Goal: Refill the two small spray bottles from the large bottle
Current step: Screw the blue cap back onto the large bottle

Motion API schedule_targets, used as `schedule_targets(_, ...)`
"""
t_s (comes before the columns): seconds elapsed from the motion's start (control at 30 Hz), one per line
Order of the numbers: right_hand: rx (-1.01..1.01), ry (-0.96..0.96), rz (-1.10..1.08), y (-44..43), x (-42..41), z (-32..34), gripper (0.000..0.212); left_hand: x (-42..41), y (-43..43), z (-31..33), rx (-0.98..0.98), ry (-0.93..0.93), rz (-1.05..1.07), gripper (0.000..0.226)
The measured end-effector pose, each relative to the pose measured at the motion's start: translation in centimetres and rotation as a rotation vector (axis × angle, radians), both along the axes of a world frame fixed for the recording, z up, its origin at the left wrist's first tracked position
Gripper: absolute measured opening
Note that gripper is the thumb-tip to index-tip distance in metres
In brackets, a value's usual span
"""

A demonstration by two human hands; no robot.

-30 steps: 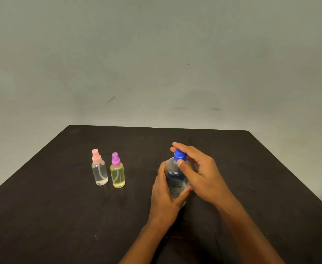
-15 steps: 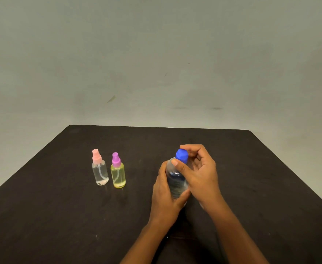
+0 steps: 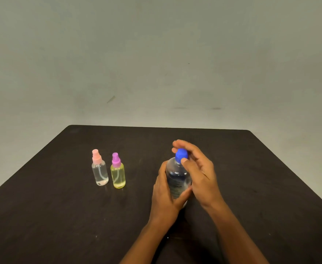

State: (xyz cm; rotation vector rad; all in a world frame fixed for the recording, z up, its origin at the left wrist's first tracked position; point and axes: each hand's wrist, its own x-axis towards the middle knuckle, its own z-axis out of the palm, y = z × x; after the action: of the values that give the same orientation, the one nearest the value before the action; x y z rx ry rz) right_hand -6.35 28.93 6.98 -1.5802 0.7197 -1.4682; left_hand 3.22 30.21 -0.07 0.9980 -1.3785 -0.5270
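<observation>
Background: a plain, pale grey-green wall fills the upper half of the view, with a few faint scuff marks on it.
Worktop: a dark, matte worktop with rounded far corners runs from the wall side down to the near edge.
Large bottle: the clear large bottle stands upright, right of the worktop's middle and closer to the near edge than to the far one. It holds clear liquid, and the print on its body is too blurred to read.
Blue cap: the blue cap sits on the neck of the large bottle. I cannot tell whether it is screwed tight or loose.
Left hand: the left hand grasps the body of the large bottle from its left side, with the thumb lying across the lower front.
Right hand: the right hand reaches over the top and grips the blue cap, thumb on its near side and fingers curled round the far side. The fingertips are slightly blurred.
Pink spray bottle: the pink-capped spray bottle stands upright left of the middle. It has a clear body, a visible dip tube and a little liquid at the bottom.
Purple spray bottle: the purple-capped spray bottle has a yellow body and stands upright just beside the pink-capped one on its right, not touching it.
Spacing: both small bottles stand well apart from the large bottle, toward the left edge.
</observation>
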Motion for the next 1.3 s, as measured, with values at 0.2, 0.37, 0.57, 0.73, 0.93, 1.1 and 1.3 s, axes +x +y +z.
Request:
schedule_targets(0.2,-0.004,0.024,-0.067,-0.4,-0.4,-0.1,0.028,0.0,0.0,0.0,0.005,-0.002,0.004,0.071)
schedule_targets(0.37,0.015,0.04,-0.192,-0.4,0.5,-0.1,0.033,0.1,0.1,0.0,0.004,-0.005,0.001,0.074)
schedule_targets(0.57,-0.053,0.185,-0.147,0.0,0.1,-0.5,0.055,0.1,0.2,0.0,-0.01,-0.011,-0.007,0.073)
schedule_targets(0.73,-0.169,0.152,-0.043,-0.3,-0.7,-0.9,0.036,0.1,0.2,0.1,-0.01,0.006,-0.023,0.071)
schedule_targets(0.93,-0.1,0.068,-0.094,-0.3,0.0,-1.1,0.028,0.1,0.2,0.0,0.007,-0.002,-0.022,0.071)
schedule_targets(1.1,-0.07,0.08,-0.182,-0.3,0.5,-0.7,0.03,0.1,0.1,0.0,-0.001,-0.002,-0.009,0.072)
schedule_targets(1.3,-0.055,0.156,-0.26,-0.2,0.7,-0.9,0.035,0.1,0.2,-0.1,0.005,-0.015,-0.01,0.073)
